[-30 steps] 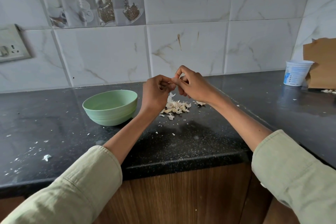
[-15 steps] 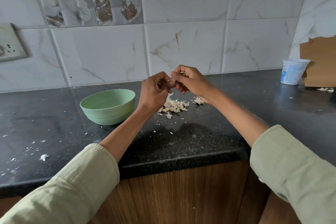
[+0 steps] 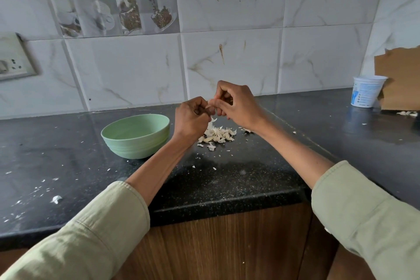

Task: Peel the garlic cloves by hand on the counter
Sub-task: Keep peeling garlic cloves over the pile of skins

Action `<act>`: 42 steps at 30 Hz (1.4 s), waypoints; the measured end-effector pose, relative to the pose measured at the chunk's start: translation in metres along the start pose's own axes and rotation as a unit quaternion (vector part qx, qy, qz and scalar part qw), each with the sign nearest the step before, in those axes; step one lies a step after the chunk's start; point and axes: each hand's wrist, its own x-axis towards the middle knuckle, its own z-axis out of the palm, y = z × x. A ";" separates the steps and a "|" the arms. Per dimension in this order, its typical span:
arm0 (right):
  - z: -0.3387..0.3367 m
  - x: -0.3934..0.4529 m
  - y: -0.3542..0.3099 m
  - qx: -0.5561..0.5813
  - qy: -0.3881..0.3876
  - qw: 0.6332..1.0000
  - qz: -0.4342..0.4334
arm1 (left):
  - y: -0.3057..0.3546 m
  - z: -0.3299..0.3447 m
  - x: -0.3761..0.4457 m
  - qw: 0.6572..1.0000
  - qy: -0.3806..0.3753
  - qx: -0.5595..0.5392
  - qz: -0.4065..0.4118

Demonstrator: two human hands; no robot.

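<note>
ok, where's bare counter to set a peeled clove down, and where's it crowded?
Freest: the dark counter between the right hand and the white plastic cup. Also the strip behind the green bowl, toward the wall. Crowded: the garlic pile under both hands, left hand included, and peel flecks front-left.

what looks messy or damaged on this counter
White garlic skin flakes are scattered over the left of the black counter, well away from the main pile of peels under the hands. At far right, a cardboard sheet leaning on the wall has a ragged, torn top edge.
</note>
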 end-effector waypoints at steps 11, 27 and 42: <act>-0.012 0.006 0.002 0.354 -0.057 0.896 0.261 | 0.010 -0.003 -0.001 0.997 -0.021 -0.030 0.063; -0.010 0.005 0.008 0.386 -0.052 0.876 0.285 | 0.006 0.003 -0.002 0.992 -0.101 -0.064 0.051; -0.010 0.005 0.009 0.462 -0.095 0.816 0.335 | 0.013 -0.002 -0.003 0.992 -0.081 -0.077 0.058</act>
